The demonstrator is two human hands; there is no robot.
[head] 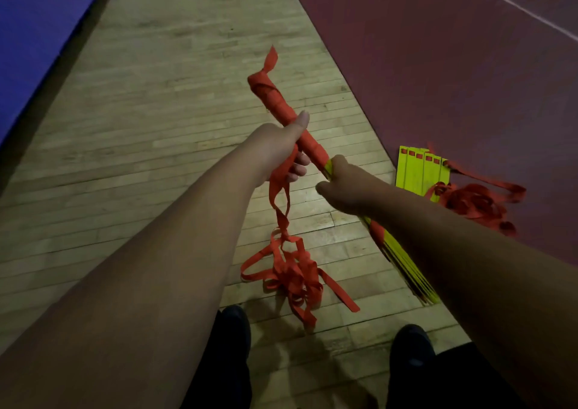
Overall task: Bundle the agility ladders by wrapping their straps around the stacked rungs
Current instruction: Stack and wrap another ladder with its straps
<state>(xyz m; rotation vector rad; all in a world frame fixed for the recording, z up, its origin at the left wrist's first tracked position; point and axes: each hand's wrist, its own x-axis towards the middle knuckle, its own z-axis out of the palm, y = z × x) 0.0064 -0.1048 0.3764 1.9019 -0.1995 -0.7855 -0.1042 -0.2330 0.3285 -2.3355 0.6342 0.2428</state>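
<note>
Out over the wood floor [156,127], between a blue mat [37,33] on the left and dark red flooring [438,64] on the right, the stack of rungs [403,261] is held up at a slant in both hands. The far half is already bound in red strap [275,102], the near half is bare yellow. A second ladder [419,170] lies on the red flooring, its straps loose, so I'd say that one's next. The spare strap hangs in a tangle [294,271] down to the floor near the shoes [233,324]. I reckon that knot could snag the winding. The left hand [275,149] grips the wrapped part, thumb laid along it, probably to keep the turns tight, with strap running through its fingers. The right hand [347,183] is clamped round the stack where the wrap ends, steadying it, though its fingertips are hidden
</note>
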